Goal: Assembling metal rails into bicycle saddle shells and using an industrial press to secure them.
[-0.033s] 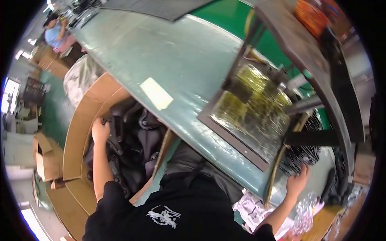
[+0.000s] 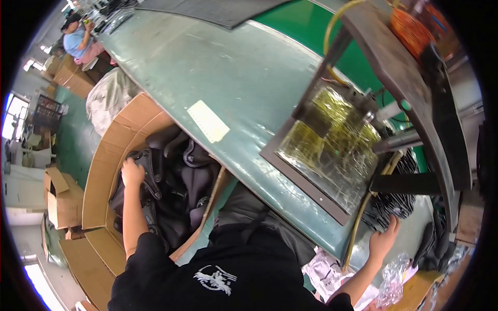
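My left hand [image 2: 132, 173] reaches down into an open cardboard box [image 2: 111, 155] to my left. Its fingers curl around one of the black padded pieces [image 2: 176, 192] that fill the box. My right hand [image 2: 385, 239] stretches out to the right with fingers spread, at the table's edge. Its fingertips touch a pile of dark striped pieces [image 2: 397, 205] lying under a machine plate. It grips nothing.
A long green table [image 2: 218, 67] carries a pale label [image 2: 208, 121] and a press with a gold foil-wrapped plate [image 2: 332, 147]. Crumpled clear plastic bags [image 2: 394, 277] lie at lower right. More cardboard boxes [image 2: 59, 197] and a white sack [image 2: 106, 98] stand at left. Another person [image 2: 78, 39] works far off.
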{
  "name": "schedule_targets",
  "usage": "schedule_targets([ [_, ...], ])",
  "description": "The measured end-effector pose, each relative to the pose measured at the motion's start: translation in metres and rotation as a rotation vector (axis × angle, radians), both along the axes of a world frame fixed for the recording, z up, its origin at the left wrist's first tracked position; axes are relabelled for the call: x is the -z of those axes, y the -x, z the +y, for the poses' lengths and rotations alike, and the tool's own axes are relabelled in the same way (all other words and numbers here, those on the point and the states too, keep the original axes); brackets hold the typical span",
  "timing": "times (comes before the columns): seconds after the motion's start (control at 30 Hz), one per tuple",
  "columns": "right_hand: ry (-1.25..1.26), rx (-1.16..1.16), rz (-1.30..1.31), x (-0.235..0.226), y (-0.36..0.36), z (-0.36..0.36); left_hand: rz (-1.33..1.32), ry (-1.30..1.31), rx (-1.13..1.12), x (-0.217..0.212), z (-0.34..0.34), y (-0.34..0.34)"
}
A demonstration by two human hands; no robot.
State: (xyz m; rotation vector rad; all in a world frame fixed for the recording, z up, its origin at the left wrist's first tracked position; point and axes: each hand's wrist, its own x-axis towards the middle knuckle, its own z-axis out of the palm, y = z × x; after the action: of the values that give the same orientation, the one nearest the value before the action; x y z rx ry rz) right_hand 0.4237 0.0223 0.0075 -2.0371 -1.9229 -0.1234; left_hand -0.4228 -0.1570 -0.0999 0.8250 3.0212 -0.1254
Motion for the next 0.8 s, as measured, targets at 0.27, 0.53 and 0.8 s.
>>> schedule_targets([
  [0.27,0.1,-0.032,0.003,0.002,0.005,-0.009,-0.268,-0.123,-0.438,0.113,-0.067,-0.03],
  [0.53,-0.098,-0.158,-0.178,-0.027,0.013,-0.032,-0.392,-0.7,-0.725,0.18,-0.099,0.007],
  [0.8,-0.07,-0.205,0.769,-0.046,0.042,-0.055,-1.32,-1.439,-0.951,0.125,-0.048,0.009],
])
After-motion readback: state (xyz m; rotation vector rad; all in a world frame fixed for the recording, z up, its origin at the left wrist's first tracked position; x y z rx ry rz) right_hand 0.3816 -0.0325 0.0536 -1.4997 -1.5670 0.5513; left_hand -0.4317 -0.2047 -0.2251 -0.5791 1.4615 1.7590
